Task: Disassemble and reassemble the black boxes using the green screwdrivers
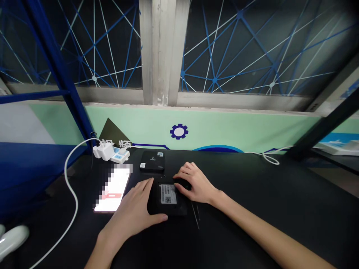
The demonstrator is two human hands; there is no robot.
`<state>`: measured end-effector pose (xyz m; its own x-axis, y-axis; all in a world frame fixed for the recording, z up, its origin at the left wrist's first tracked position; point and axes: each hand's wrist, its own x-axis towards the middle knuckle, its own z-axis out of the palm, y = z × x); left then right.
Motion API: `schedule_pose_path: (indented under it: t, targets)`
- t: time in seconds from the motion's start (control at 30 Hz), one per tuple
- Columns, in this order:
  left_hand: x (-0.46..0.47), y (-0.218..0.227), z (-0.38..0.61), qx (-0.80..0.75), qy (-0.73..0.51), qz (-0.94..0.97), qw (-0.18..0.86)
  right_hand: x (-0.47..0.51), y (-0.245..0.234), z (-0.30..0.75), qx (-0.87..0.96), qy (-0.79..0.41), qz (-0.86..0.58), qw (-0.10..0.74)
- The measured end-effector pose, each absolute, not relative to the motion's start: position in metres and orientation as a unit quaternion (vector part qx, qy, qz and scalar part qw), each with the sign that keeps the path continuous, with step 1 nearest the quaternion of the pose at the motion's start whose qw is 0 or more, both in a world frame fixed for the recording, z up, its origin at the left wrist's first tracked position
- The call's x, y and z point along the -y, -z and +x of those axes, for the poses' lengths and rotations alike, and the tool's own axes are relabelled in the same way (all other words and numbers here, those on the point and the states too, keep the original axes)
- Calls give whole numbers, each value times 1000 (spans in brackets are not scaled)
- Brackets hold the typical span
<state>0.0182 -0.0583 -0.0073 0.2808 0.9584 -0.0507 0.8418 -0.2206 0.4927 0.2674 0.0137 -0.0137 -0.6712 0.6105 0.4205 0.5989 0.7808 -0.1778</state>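
**Two-Hand Hold on Flat Black Device (168, 198)**

Position: device lies on black tabletop (252, 209), between both hands, label side up.

L hand (137, 207): spread wide, fingers along device's L side, thumb reaching to near edge. Not wrapped round it; presumably braces it against sliding.

R hand (196, 183): half curled at device's far R corner, thumb and fingers around a dark shape. Cannot tell if this is the corner or a separate part, nor how firm the grip is.

Adjacent items: thin metal rods (195, 216) lie just nearside of R hand, likely within easy reach. Flat black box (152, 164) sits beyond the hands, apart from device, probably set back to free the work area. Lit screen (113, 194) lies L of L hand, presumably for viewing. Power strip (121, 156) w/ white adapter (103, 151) stands beyond the screen; white cable (77, 205) loops round its L side.

Markings: device label (168, 192) carries a QR-type code; text too small to read. Box has a white sticker (143, 165) and small print, illegible. Wall lettering (125, 144) beyond strip shows "频"; adjoining char. partly hidden by adapter.
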Motion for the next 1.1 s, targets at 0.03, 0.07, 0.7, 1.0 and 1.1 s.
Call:
schedule_pose_path:
  t: [0.03,0.07,0.7,1.0,1.1]
  targets:
    - [58,8,19,-582,-139,772,216,-13,15,265,911,-10,-337,237]
    - [58,8,19,-581,-143,772,212,-12,16,264,907,-7,-344,241]
    - [58,5,27,-587,-155,773,186,-13,39,248,849,-1,-438,296]
    - [60,3,33,-608,-130,765,168,-8,25,235,837,89,-500,204]
    - [59,3,34,-601,-139,771,158,-9,23,229,831,121,-517,165]
